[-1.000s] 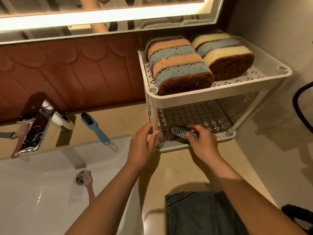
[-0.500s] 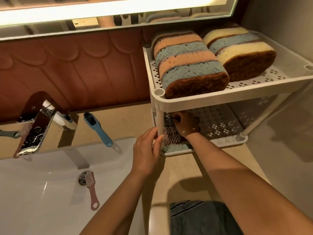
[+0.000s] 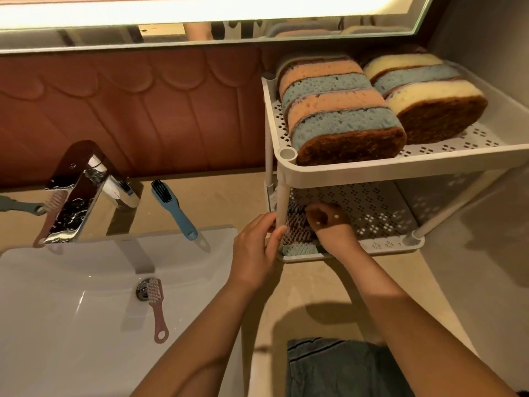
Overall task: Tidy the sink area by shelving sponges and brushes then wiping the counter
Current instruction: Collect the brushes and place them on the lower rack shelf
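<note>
Hands at the lower shelf [image 3: 380,219].
Left hand [image 3: 257,242] holds the rack post [image 3: 282,196]; right hand [image 3: 329,224] rests on shelved brushes [image 3: 296,224], fingers hidden. Blue brush [image 3: 174,209] lies leftward on the worktop [image 3: 229,202], handle toward the sink [image 3: 71,310], nearer the left hand.

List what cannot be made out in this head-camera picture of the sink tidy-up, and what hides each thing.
1. Head view, right hand: its grip on the shelved brushes is hidden by its own back and the shadow of the upper shelf.
2. Head view, cloth: cut off by the bottom edge.
3. Head view, grey-blue handle: cut off by the left edge.
4. Head view, far pink brush: partly behind the tap.
</note>
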A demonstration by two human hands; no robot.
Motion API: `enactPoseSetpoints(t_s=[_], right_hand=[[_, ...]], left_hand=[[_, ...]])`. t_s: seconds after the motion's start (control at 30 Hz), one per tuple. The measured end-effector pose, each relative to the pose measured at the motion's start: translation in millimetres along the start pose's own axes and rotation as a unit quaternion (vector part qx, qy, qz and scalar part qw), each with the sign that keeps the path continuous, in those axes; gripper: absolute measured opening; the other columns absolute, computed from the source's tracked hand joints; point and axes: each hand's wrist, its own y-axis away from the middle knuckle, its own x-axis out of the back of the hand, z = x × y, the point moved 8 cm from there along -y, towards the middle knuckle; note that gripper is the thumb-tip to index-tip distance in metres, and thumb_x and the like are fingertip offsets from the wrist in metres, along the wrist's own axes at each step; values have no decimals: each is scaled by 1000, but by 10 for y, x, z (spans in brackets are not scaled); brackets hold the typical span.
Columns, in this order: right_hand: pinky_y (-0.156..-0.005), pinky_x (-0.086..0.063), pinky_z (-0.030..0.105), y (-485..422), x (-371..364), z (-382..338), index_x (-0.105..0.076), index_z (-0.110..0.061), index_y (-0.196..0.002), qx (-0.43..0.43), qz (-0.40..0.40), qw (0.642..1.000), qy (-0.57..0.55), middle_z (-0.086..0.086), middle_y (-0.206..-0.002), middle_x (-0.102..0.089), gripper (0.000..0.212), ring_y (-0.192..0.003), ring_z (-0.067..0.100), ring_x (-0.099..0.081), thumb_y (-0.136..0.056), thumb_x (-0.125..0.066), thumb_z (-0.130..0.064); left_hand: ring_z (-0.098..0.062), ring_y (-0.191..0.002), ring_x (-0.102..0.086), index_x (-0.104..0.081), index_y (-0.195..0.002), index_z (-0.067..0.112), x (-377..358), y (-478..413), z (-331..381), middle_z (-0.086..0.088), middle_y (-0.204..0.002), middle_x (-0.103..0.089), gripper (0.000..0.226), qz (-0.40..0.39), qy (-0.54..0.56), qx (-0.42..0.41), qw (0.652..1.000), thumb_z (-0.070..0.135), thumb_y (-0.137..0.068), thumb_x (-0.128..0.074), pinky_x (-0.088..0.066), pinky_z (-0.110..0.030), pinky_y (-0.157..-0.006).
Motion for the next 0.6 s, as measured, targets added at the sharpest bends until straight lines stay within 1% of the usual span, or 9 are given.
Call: enactPoseSetpoints(t_s=[0.1, 0.17, 0.27, 0.3, 0.37, 0.4, 0.47, 0.53, 0.6], right_hand=[[-84, -49, 34, 339, 53, -45, -68, -7, -100, -21, -40, 997, -66, 13, -100, -68, 16, -92, 24, -62, -90, -55, -9], [-77, -46, 28, 528, 97, -94, -67, -7, -92, -26, -58, 992, -107, 15, -94, -69, 14, -89, 24, -63, -91, -54, -11], [-77, -46, 21, 828, 89, -236, -65, -28, -85, -10, -97, 985, -142, -3, -87, -68, 18, -83, 8, -62, -91, -54, -14], [-77, -47, 21, 902, 71, -264, -64, -31, -86, -11, -108, 983, -150, -3, -87, -68, 20, -84, 9, -62, -91, -54, -15], [-78, -48, 25, 1052, -27, -365, -65, -29, -86, -11, -136, 977, -165, 4, -89, -68, 20, -87, 18, -62, -91, -54, -12], [-78, -48, 24, 1106, -57, -412, -65, -29, -86, -9, -147, 975, -169, 5, -88, -68, 21, -88, 20, -62, -91, -54, -11], [-76, -48, 20, 1194, -181, -525, -65, -30, -85, 2, -172, 972, -159, 4, -86, -68, 24, -86, 19, -62, -90, -54, -10], [-80, -50, 27, 1287, -364, -617, -64, -31, -82, 2, -201, 969, -145, 5, -86, -68, 26, -87, 21, -63, -90, -53, -9], [-85, -50, 32, 1355, -531, -675, -63, -33, -81, 1, -226, 966, -128, 4, -89, -69, 27, -91, 21, -64, -90, -53, -9]], left_hand=[[-2, -81, -54, -64, -109, 14, 24, 5, 8, 13, -95, -60, 22, -2, 6, 9, 1000, 24, -92, -54, -36, 1, -66], [-2, -80, -55, -65, -109, 16, 18, -25, 22, 10, -95, -65, 22, -14, 10, 9, 1000, 26, -92, -54, -36, 1, -66], [0, -85, -57, -65, -110, 18, 7, -33, 21, 5, -99, -69, 23, -51, 46, 42, 997, 26, -94, -52, -39, 1, -67], [0, -90, -57, -63, -114, 17, -10, -37, 17, 5, -104, -68, 25, -67, 68, 62, 994, 25, -94, -51, -40, 1, -70], [-1, -101, -54, -57, -125, 15, 34, 43, -42, 7, -113, -62, 32, -89, 104, 114, 984, 24, -95, -49, -40, 0, -77], [-4, -105, -54, -54, -128, 14, 46, 88, -82, 5, -116, -61, 35, -104, 115, 142, 978, 24, -95, -49, -40, -3, -81], [-10, -108, -56, -59, -122, 9, 130, 220, -237, -4, -120, -63, 31, -146, 116, 192, 963, 22, -95, -49, -42, -17, -90], [-17, -102, -59, -65, -110, 6, 291, 411, -392, -12, -114, -66, 25, -193, 116, 223, 949, 19, -95, -49, -44, -31, -94], [-23, -100, -62, -65, -105, 5, 494, 584, -528, -14, -110, -66, 23, -214, 116, 245, 938, 18, -95, -48, -46, -38, -95]])
